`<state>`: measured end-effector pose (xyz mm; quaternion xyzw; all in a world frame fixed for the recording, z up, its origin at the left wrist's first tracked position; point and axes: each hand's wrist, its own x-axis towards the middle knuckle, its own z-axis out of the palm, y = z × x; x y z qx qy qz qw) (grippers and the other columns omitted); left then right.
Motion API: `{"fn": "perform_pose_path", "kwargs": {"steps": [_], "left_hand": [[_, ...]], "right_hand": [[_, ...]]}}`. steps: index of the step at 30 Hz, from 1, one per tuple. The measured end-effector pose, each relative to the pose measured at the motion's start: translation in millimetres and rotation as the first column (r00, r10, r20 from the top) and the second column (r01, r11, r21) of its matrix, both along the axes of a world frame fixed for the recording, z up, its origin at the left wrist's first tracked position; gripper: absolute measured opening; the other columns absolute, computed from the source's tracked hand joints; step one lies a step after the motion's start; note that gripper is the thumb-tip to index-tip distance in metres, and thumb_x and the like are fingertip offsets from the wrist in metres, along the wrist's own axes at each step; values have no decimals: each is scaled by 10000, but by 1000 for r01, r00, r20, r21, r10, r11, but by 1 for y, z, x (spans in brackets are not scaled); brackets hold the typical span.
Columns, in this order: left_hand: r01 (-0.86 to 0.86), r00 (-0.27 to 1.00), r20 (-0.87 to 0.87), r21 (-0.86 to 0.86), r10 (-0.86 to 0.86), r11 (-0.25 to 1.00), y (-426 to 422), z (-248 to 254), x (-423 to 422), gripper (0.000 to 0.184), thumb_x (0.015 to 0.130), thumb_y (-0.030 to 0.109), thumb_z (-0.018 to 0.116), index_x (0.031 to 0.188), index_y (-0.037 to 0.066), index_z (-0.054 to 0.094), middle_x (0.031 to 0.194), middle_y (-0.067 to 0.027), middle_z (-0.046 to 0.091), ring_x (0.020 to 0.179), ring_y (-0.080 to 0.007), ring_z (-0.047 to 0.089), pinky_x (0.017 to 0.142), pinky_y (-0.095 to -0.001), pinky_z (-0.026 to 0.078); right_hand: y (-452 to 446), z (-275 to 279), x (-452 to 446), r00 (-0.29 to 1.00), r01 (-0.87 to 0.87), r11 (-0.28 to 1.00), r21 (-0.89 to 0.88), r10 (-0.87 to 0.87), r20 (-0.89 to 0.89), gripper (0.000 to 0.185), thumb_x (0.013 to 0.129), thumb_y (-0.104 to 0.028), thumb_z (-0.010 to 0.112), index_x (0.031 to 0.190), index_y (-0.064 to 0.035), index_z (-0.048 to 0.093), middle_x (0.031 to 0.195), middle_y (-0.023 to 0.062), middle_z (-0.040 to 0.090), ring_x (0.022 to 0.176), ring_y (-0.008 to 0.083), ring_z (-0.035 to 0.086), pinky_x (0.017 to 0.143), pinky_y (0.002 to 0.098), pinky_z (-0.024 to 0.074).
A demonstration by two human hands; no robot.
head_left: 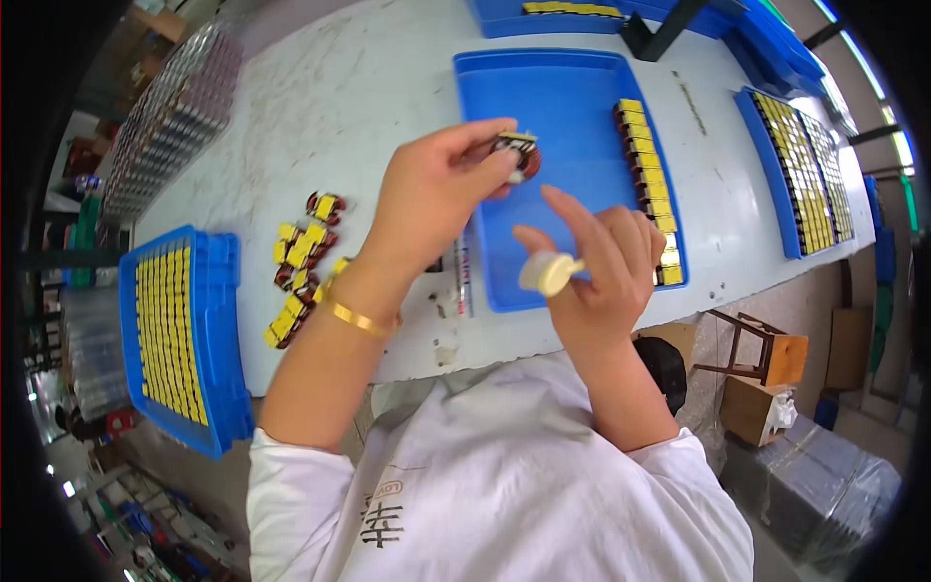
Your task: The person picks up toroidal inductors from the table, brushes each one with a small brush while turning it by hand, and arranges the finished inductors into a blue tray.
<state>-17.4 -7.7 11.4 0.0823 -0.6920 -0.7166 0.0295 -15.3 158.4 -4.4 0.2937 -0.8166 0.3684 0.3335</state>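
My left hand (433, 184) is raised over the left side of a blue tray (543, 62). Its fingertips pinch a small wound coil (524, 160) with reddish-brown wire and a dark top. Facing it, my right hand (611, 267) has a small whitish bottle (549, 274) with a cream cap and short nozzle tucked in its curled fingers. The thumb and forefinger of that hand stand apart and do not touch the coil. Along the tray's right wall runs a row of yellow-topped coils (645, 170). More loose yellow-topped coils (305, 247) lie left of my left forearm.
A blue tray stack (228, 339) full of yellow-topped pieces stands at the table's left end. Another filled tray (790, 209) sits at the right. Stacked metallic parts (175, 121) rise at the back left. A dark bracket (664, 34) stands behind. A wooden stool (784, 357) is on the floor.
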Motion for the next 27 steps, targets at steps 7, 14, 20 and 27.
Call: {"fn": "perform_pose_path", "kwargs": {"steps": [7,14,20,27], "left_hand": [[114,993,-9,-258,-121,959,36,-43,-136,306,810,79,702,1102,5,651,1013,-71,697,908,-129,647,813,-263,499],[41,983,-134,-512,-128,858,58,-75,-186,306,783,43,691,1088,41,682,1007,-95,705,891,-172,665,803,-269,512],[130,937,-185,-600,-295,790,68,-85,-191,343,833,90,583,1167,33,635,1122,-195,651,1028,-321,633,907,-344,489],[93,984,-55,-643,-167,760,-36,-8,-88,507,831,296,681,1255,42,569,1178,-144,630,1116,-235,579,957,-319,438]], "right_hand": [[30,3,3,999,-9,999,-32,10,36,287,684,-257,801,907,-105,702,639,-19,443,607,164,404,655,310,270],[45,1,-4,998,16,999,-50,-13,60,281,673,-242,801,901,-109,706,633,-12,437,612,162,414,664,302,276],[42,7,-7,995,49,998,-34,-45,90,255,658,-162,797,890,-107,708,635,-5,427,613,177,431,653,316,305],[17,4,0,991,-18,1000,9,17,132,278,653,-135,822,902,-99,705,645,-12,450,623,176,433,680,295,325]]}}
